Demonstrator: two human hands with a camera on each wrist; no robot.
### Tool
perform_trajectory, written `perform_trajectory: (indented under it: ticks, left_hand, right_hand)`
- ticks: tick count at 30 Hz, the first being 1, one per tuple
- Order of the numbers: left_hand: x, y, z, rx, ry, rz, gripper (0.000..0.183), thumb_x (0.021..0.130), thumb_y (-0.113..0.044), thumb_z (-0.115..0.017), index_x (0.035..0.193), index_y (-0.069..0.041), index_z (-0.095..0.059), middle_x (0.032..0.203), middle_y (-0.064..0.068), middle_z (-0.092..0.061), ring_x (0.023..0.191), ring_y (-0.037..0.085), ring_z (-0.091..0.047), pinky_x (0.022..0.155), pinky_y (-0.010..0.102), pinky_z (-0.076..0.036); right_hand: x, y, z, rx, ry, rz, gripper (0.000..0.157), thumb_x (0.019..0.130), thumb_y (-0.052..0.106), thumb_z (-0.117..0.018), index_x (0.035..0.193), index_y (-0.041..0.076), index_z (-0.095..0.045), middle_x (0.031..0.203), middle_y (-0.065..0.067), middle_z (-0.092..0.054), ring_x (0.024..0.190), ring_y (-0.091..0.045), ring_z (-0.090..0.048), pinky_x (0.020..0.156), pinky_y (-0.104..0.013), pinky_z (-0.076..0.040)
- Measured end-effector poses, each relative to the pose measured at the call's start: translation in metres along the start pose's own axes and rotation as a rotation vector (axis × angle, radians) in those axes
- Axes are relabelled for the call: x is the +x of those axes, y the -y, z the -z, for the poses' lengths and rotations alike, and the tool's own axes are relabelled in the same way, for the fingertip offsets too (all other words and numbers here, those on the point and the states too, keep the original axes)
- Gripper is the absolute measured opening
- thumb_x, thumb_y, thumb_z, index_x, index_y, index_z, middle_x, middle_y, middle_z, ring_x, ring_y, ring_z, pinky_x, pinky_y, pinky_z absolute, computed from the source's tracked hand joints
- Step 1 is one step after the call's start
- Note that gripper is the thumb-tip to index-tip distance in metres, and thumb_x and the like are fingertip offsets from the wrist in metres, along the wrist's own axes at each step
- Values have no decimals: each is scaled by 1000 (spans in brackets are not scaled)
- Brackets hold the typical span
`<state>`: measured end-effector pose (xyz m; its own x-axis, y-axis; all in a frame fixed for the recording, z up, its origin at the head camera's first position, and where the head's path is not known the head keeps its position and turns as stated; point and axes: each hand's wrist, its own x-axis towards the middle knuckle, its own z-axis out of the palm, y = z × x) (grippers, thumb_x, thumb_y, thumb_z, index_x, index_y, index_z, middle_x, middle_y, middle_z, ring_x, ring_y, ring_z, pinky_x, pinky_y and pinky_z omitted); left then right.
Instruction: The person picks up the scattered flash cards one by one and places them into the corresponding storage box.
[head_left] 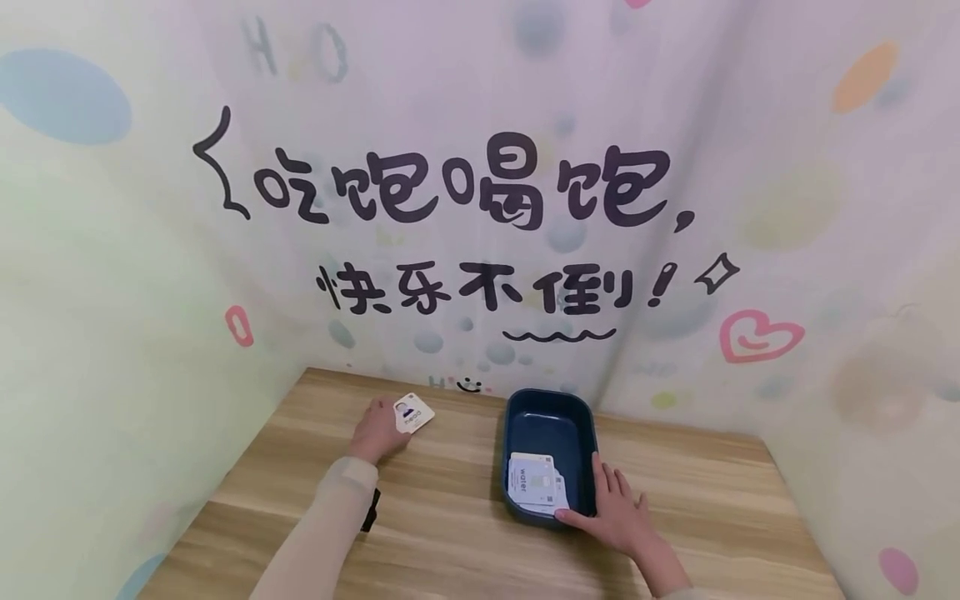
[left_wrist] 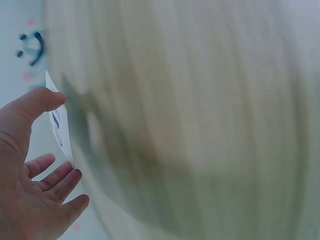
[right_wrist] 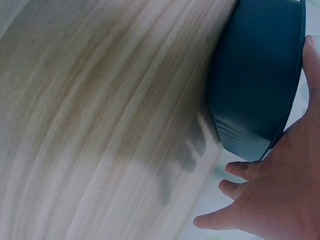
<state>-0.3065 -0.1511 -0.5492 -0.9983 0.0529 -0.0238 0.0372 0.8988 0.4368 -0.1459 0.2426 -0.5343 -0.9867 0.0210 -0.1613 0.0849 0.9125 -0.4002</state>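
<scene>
My left hand (head_left: 380, 431) pinches a white square card (head_left: 415, 412) above the back left of the table. A small figure and a printed word show on that card. In the left wrist view, the card (left_wrist: 60, 125) is nearly edge-on between thumb and fingers, its lower corner at the fingertips. A dark blue rectangular tray (head_left: 596, 417) stands right of centre, with several white cards (head_left: 531, 482) in its near end; the top one reads "water". My right hand (head_left: 621, 510) touches the tray's near right corner, thumb at the near rim, other fingers spread along the right side.
The wood-grain table (head_left: 442, 550) meets a printed wall (head_left: 450, 350) at the back, with more wall at left and right. A small black object (head_left: 371, 511) shows beside the left wrist, partly hidden by the sleeve.
</scene>
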Motion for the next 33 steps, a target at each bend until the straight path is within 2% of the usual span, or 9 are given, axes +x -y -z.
perform_trajectory:
  ticks: [4, 9, 16, 21, 24, 27, 30, 33]
  left_hand:
    - [-1, -27, 5, -43, -16, -67, 74, 78, -24, -82, 133, 9, -45, 124, 26, -53, 107, 36, -58, 92, 50, -53]
    - [-7, -67, 7, -119, 1, -151, 80, 78, -26, -83, 140, 4, -44, 129, 22, -54, 112, 32, -57, 99, 48, -51]
    - [-26, -123, -2, -93, 46, -331, 81, 76, -25, -84, 142, -1, -43, 137, 16, -51, 119, 28, -55, 103, 44, -50]
    - [-45, -152, -14, -54, 105, -400, 77, 79, -30, -83, 141, -6, -43, 135, 11, -53, 115, 22, -55, 102, 39, -51]
    - [-55, -162, -23, -15, 140, -420, 78, 79, -36, -83, 141, -10, -43, 137, 10, -53, 114, 20, -56, 102, 37, -51]
    - [-60, -165, -29, 27, 152, -428, 80, 81, -43, -81, 143, -13, -42, 143, 10, -50, 120, 21, -56, 103, 37, -51]
    - [-57, -162, -29, 68, 106, -439, 79, 82, -49, -77, 145, -13, -44, 147, 9, -49, 129, 24, -54, 107, 39, -49]
    - [-46, -153, -21, 130, 23, -456, 79, 86, -54, -70, 147, -12, -44, 152, 10, -46, 137, 28, -48, 113, 45, -44]
  right_hand:
    - [3, -2, 2, -10, 0, -4, 125, 75, 74, -67, 159, 2, -9, 156, -35, -27, 144, -58, -21, 107, -85, -10]
    - [7, -3, 3, -9, 6, -5, 124, 76, 74, -66, 159, 2, -9, 156, -36, -26, 144, -58, -20, 106, -85, -9]
    - [10, -2, 3, -12, 4, -8, 125, 76, 74, -67, 158, -1, -9, 156, -36, -25, 143, -58, -21, 107, -85, -10]
    - [12, 1, 3, -6, -19, 9, 124, 76, 73, -67, 157, -2, -9, 156, -36, -26, 143, -59, -22, 106, -85, -11]
    - [14, 1, 4, 12, -39, 24, 121, 78, 71, -67, 157, -2, -11, 156, -36, -26, 142, -59, -23, 106, -85, -10]
    - [18, -2, 9, 16, -78, 45, 118, 78, 71, -66, 156, -2, -16, 156, -35, -27, 142, -58, -23, 105, -85, -10]
    - [23, -5, 20, -21, -120, 69, 115, 77, 71, -66, 155, -2, -23, 155, -35, -29, 142, -57, -24, 104, -87, -11]
    - [29, -9, 35, -84, -163, 95, 112, 77, 73, -64, 154, -1, -28, 156, -34, -29, 143, -55, -25, 103, -87, -11]
